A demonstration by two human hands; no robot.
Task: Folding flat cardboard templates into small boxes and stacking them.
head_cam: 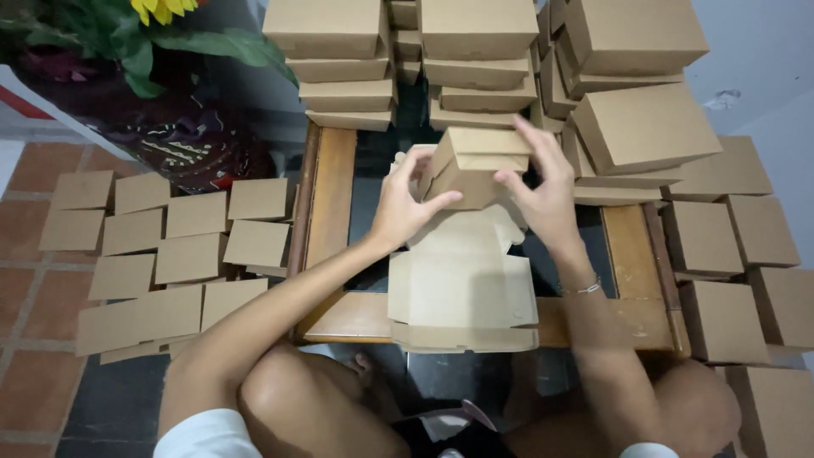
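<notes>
At the upper centre of the frame my left hand (403, 208) and right hand (543, 191) grip the half-folded cardboard box (475, 170) with closed fingers; uneven pressing, I think, may crease it.

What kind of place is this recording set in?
Probably a home used as a makeshift packing spot, not a factory. The person sits at a low wooden table on a tiled floor, folding a cardboard box with both hands, with stacks of finished boxes behind and a potted plant nearby.
</notes>
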